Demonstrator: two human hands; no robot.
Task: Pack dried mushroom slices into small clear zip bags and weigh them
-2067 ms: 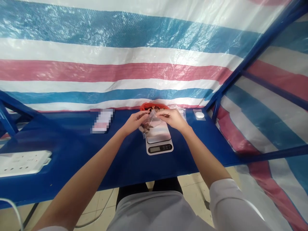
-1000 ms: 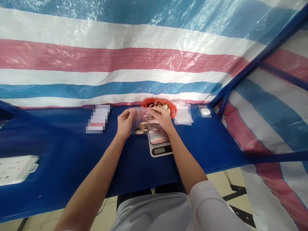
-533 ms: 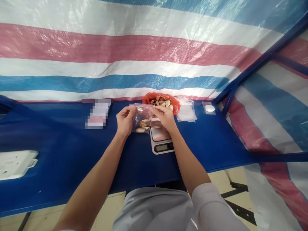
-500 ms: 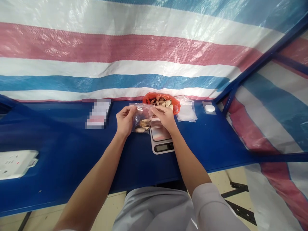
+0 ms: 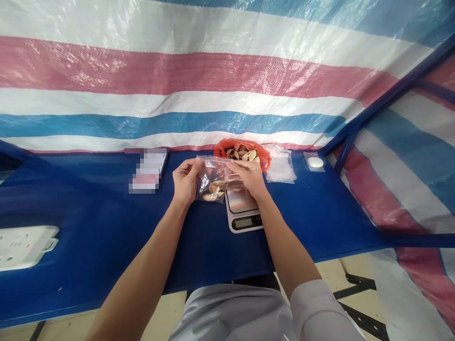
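Note:
A clear zip bag (image 5: pixel 210 176) hangs upright between my hands, with several pale, dark-rimmed dried slices (image 5: pixel 213 190) at its bottom. My left hand (image 5: pixel 186 179) pinches its upper left corner. At the upper right corner, my right hand (image 5: pixel 250 175) is closed on the bag's top edge. Below and to the right of the bag is a digital kitchen scale (image 5: pixel 244 208), partly covered by my right hand and forearm. Behind my right hand lies an open orange plastic bag (image 5: pixel 265 156) holding more of the same slices (image 5: pixel 243 153).
Clear empty bags (image 5: pixel 280 166) lie right of the orange bag. Farther right is a white round object (image 5: pixel 315 162) on a small clear packet. A blurred-out item (image 5: pixel 147 170) and a white power strip (image 5: pixel 26 246) are on the left of the blue table (image 5: pixel 117 227). Striped sheeting (image 5: pixel 199 71) rises behind.
The view has shifted slightly, so everything sits a little lower and to the right. Both hands keep hold of the zip bag's top edge, with the slices still inside.

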